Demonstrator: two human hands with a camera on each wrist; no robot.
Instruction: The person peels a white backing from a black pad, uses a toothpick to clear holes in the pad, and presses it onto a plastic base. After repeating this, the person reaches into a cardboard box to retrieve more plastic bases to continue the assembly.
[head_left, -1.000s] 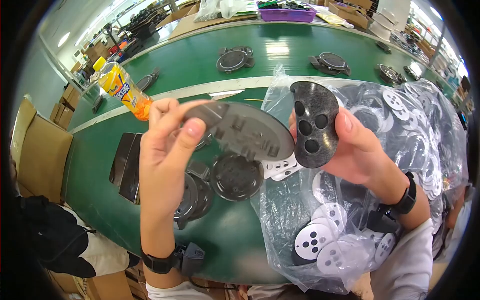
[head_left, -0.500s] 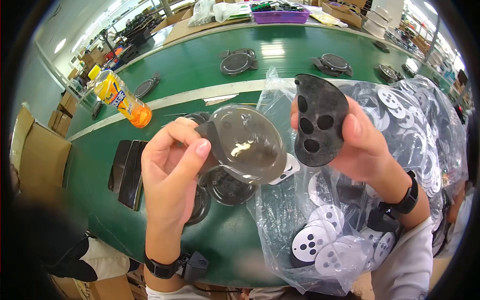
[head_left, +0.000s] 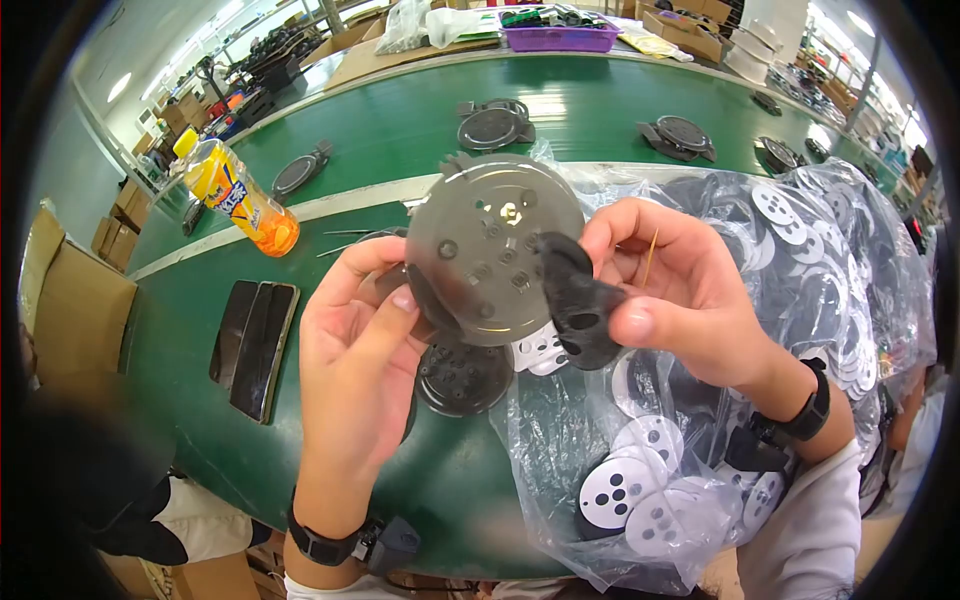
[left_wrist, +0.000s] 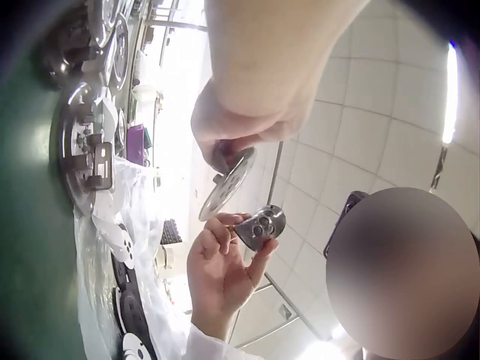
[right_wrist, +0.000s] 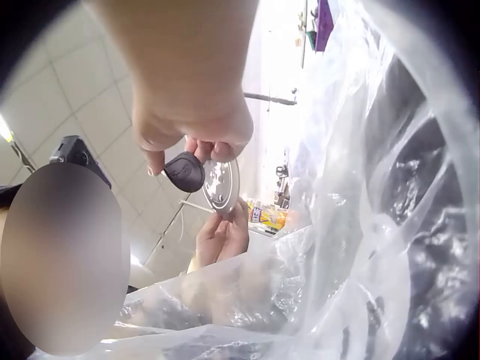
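Note:
My left hand (head_left: 355, 370) grips a round, smoky see-through plastic cover (head_left: 470, 215) by the dark tab at its edge, its moulded studs showing. Between the thumb and fingers of my right hand (head_left: 695, 300) is a thin black pad (head_left: 588, 330) with round holes, bent where it is pinched. It overlaps the cover's right edge in the head view. A thin wooden stick (head_left: 653, 257) stands out among the right fingers. In the left wrist view the curved pad (left_wrist: 262, 226) is close below the tilted cover (left_wrist: 229, 184).
Another dark round cover (head_left: 462, 385) lies below my hands. A clear plastic bag (head_left: 540, 470) of white holed discs (head_left: 615, 490) covers the right side. Two dark phone-like slabs (head_left: 262, 350) and a drink bottle (head_left: 240, 195) are at left. Round parts (head_left: 490, 128) sit on the green surface behind.
The left hand has turned the cover to face me more fully. My right hand has brought the pad left and down to the cover's edge, and the pad now bends.

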